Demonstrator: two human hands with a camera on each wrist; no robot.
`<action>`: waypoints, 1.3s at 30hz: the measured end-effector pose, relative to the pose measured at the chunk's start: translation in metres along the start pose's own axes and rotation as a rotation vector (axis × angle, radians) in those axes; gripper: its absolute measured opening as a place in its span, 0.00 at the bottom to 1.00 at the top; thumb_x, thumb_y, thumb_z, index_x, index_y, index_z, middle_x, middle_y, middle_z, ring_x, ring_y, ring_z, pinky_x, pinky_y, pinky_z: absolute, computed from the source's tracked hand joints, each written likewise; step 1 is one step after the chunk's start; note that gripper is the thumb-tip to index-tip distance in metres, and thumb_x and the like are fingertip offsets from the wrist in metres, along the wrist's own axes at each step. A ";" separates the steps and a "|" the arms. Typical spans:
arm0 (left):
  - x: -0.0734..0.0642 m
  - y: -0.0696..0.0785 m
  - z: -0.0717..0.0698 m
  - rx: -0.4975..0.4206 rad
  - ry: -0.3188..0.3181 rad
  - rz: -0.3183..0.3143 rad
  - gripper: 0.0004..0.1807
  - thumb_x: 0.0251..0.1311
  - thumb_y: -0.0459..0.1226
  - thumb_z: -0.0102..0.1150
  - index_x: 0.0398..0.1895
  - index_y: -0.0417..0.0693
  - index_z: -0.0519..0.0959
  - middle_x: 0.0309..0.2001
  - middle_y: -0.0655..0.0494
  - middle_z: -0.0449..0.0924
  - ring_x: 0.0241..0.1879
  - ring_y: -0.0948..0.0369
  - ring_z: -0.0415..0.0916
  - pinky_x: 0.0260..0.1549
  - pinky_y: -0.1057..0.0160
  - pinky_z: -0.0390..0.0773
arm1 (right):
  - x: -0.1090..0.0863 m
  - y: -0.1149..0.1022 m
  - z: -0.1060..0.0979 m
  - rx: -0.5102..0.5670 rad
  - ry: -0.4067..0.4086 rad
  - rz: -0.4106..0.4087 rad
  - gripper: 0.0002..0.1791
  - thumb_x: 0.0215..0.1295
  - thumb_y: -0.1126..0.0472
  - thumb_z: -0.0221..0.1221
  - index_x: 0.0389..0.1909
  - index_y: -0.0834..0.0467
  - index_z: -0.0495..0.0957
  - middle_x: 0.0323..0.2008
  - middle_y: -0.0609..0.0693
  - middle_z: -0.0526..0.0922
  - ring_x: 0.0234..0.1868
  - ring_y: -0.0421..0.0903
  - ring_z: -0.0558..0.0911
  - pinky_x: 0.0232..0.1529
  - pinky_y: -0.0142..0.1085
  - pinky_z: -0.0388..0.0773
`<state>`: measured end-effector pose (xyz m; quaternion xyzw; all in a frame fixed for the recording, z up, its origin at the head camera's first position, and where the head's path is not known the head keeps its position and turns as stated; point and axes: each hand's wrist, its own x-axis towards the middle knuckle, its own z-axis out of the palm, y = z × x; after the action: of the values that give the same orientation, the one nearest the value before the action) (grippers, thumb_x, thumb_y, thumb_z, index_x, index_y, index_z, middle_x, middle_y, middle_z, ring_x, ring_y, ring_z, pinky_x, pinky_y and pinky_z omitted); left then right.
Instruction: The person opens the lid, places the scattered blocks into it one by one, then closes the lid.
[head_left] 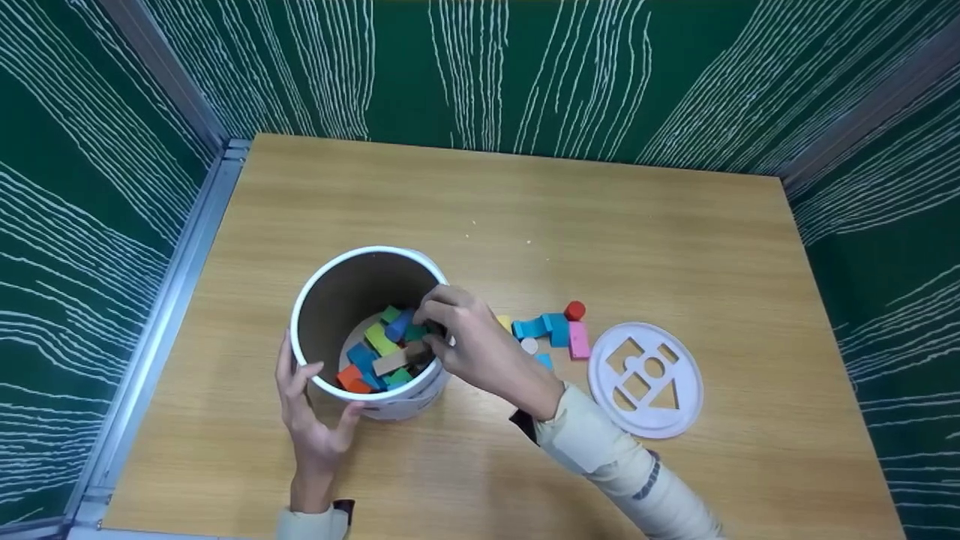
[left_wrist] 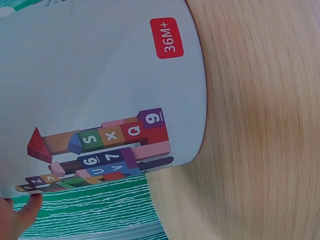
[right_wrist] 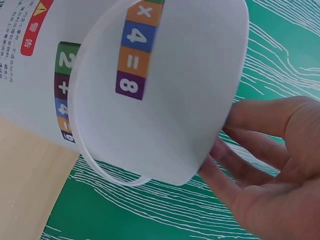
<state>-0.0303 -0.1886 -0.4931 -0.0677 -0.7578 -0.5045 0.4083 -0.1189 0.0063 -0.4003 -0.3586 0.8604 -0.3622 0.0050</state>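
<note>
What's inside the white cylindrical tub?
Visible: an orange block, lime rectangular block, tan wooden bar and blue block, among others. The right hand covers part of the inside; whatever lies underneath is hidden.

Left hand [head_left: 313, 424] is spread, right hand [head_left: 471, 339] bent.

I'd call this a lab-style workstation, a booth built round one wood-grain tabletop [head_left: 637, 240]. Dark green panels [head_left: 405, 75] streaked with wavy white lines close it in across the top and down both sides of the frame, and grey metal posts [head_left: 166, 67] stand at the upper left and upper right, with a metal rail [head_left: 165, 322] along the left edge.
</note>
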 end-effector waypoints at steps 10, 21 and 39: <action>0.000 -0.001 0.001 -0.005 0.000 0.023 0.36 0.55 0.56 0.59 0.45 0.30 0.64 0.62 0.22 0.53 0.65 0.45 0.55 0.63 0.55 0.63 | -0.002 0.001 0.001 0.021 0.008 -0.029 0.07 0.55 0.72 0.64 0.34 0.60 0.82 0.41 0.52 0.79 0.43 0.44 0.77 0.45 0.31 0.79; -0.001 -0.001 0.002 -0.003 0.005 0.016 0.36 0.55 0.56 0.59 0.45 0.29 0.64 0.63 0.22 0.53 0.66 0.45 0.54 0.63 0.55 0.62 | 0.000 0.000 0.001 -0.020 -0.081 -0.051 0.09 0.58 0.64 0.65 0.40 0.59 0.82 0.40 0.49 0.81 0.43 0.43 0.80 0.42 0.31 0.80; -0.002 -0.002 0.000 -0.016 -0.004 0.004 0.37 0.55 0.55 0.59 0.46 0.28 0.63 0.63 0.23 0.53 0.65 0.42 0.54 0.63 0.58 0.63 | -0.010 0.003 -0.012 -0.086 0.015 -0.084 0.09 0.56 0.62 0.67 0.39 0.57 0.82 0.45 0.51 0.78 0.47 0.44 0.75 0.47 0.31 0.77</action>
<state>-0.0300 -0.1889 -0.4955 -0.0734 -0.7544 -0.5095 0.4073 -0.1170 0.0212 -0.3961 -0.3918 0.8593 -0.3273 -0.0321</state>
